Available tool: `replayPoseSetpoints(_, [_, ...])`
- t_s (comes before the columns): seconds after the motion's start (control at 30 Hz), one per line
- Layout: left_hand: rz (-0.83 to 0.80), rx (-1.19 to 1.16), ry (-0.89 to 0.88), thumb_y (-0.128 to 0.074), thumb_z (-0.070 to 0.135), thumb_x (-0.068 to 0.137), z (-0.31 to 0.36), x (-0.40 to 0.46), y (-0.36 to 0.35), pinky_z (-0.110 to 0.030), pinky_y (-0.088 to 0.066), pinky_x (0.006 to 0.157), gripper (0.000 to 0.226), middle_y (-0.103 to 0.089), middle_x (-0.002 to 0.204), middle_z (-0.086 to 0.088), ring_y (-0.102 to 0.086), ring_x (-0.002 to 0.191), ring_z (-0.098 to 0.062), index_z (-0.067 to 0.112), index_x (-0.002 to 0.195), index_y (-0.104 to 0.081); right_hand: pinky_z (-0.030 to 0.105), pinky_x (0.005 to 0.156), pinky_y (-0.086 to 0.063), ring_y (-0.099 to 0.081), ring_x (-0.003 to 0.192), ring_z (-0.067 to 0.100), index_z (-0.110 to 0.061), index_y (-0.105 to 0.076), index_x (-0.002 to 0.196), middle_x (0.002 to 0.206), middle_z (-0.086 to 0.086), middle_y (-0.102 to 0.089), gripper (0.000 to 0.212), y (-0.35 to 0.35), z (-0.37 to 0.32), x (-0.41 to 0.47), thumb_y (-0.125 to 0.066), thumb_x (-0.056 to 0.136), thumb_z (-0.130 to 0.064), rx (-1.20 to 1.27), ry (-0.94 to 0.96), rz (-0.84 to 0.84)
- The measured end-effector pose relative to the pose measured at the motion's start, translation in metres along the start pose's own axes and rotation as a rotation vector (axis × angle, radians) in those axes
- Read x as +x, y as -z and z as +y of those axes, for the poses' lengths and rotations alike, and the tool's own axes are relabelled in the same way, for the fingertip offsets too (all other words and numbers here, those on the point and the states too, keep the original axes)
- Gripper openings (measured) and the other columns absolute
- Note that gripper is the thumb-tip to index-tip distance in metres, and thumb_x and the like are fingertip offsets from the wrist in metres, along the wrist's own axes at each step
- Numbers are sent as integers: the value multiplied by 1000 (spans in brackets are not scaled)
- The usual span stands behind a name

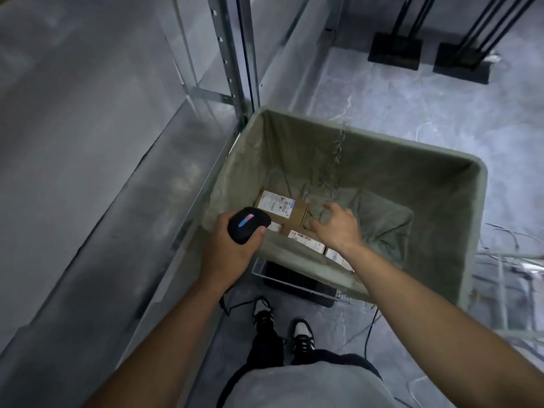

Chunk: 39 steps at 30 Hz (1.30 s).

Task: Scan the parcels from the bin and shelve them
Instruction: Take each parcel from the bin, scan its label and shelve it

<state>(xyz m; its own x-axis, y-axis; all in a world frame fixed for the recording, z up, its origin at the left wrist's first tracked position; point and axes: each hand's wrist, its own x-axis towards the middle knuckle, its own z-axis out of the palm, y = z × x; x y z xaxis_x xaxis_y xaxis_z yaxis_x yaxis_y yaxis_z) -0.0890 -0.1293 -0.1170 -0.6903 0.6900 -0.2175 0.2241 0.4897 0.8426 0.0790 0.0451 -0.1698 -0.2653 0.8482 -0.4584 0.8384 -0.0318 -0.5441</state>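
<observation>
The person is standing over a grey-green fabric bin (441,184), which is sitting on the floor just beside the metal upright (235,54) of a shelf (73,142). The left hand (228,254) is gripping a black scanner (248,225), with the fingers curled around its body and the thumb lying along its side; a small blue and red light is showing on the scanner's top. The scanner is hovering over the bin's near left corner, above the parcels. The right hand (335,226) is reaching down inside the bin, with its fingers bent downward at the edge of the far brown parcel (282,207) and at the crumpled lining cloth (379,219). I cannot tell if these fingers are already holding the parcel or only touching it, because the back of the hand is hiding the fingertips. The far brown parcel is lying flat at the bottom of the bin, toward the bin's left wall, with a white label facing up. A second parcel (306,241) with a white label is lying closer to the near wall, just beside the first one, and a third label (335,256) is partly hidden under the right forearm. The person's two shoes (282,328) are standing on the floor near the bin's near wall.
</observation>
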Motion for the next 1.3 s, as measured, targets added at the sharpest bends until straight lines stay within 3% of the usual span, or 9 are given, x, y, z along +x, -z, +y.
replayPoseSetpoints(0.23, [-106,-16,-1,-85,33,83,-10,46,-14,-1,-44,67,48,-64,103,19,-59,85,23,24,122,-59,38,108,-41,-47,132,36,-23,-46,148,140,20,-51,68,-12,7,39,-67,88,-49,-62,-82,11])
replayPoseSetpoints(0.4, [-141,0,13,-86,33,82,-16,64,-26,-1,-45,70,51,-62,102,25,-58,88,24,25,125,-58,41,108,-44,-48,131,38,-23,-45,149,140,22,-50,70,-33,21,57,-68,88,-51,-115,-105,-48])
replayPoseSetpoints(0.73, [-105,35,123,-86,33,81,-26,105,-50,-3,-47,70,48,-65,104,22,-60,90,20,34,119,-57,41,102,-44,-48,131,38,-22,-40,151,143,18,-49,74,-82,19,154,-69,88,-45,-256,53,-191])
replayPoseSetpoints(0.9, [-74,26,184,-87,35,78,-36,112,-53,-8,-52,72,46,-68,104,21,-64,92,14,42,113,-57,47,100,-47,-49,126,42,-18,-46,142,135,20,-52,66,-116,20,209,-66,85,-45,-344,137,-274])
replayPoseSetpoints(1.07, [-89,22,230,-86,38,77,-41,116,-55,-11,-54,72,48,-70,103,21,-66,95,9,38,118,-60,50,105,-43,-45,130,40,-26,-38,148,146,18,-44,82,-141,27,252,-75,80,-51,-488,212,-309])
replayPoseSetpoints(1.3, [-93,5,276,-86,38,75,-42,119,-57,-8,-52,71,47,-64,105,41,-65,97,12,43,114,-59,54,114,-32,-31,143,38,-32,-27,157,158,12,-34,86,-150,41,271,-72,84,-47,-479,283,-408])
